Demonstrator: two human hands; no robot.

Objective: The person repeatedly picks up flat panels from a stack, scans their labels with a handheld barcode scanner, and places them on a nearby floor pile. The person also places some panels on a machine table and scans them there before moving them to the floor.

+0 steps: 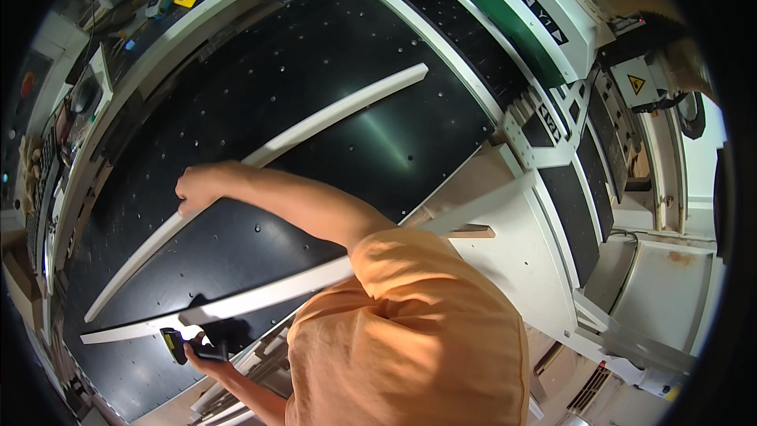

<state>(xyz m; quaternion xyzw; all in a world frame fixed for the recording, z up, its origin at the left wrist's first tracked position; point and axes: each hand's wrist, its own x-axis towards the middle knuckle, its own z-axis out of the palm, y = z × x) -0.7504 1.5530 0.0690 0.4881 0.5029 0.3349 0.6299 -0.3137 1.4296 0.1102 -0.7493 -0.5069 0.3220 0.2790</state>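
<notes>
A long, thin white strip [339, 114] lies slantwise across a black, hole-dotted table [339, 39]. My right hand [203, 186] reaches over it, fingers curled and closed around its edge. Closer to my body runs a second white strip [272, 292], which passes behind my orange shirt; a step shows near its left end, and I cannot tell whether two pieces meet there. Just below that step my left hand [197, 349] grips a black pistol-shaped handheld tool [172, 345] with a yellow-green patch. The tool's exact kind is unclear.
At upper right stands a green-and-white machine head [544, 20] with a white bracket [544, 130] below it. A pale panel [512, 260] lies right of my body. Several offcuts [252, 371] sit below the near edge. A yellow tool [185, 0] rests beyond the table.
</notes>
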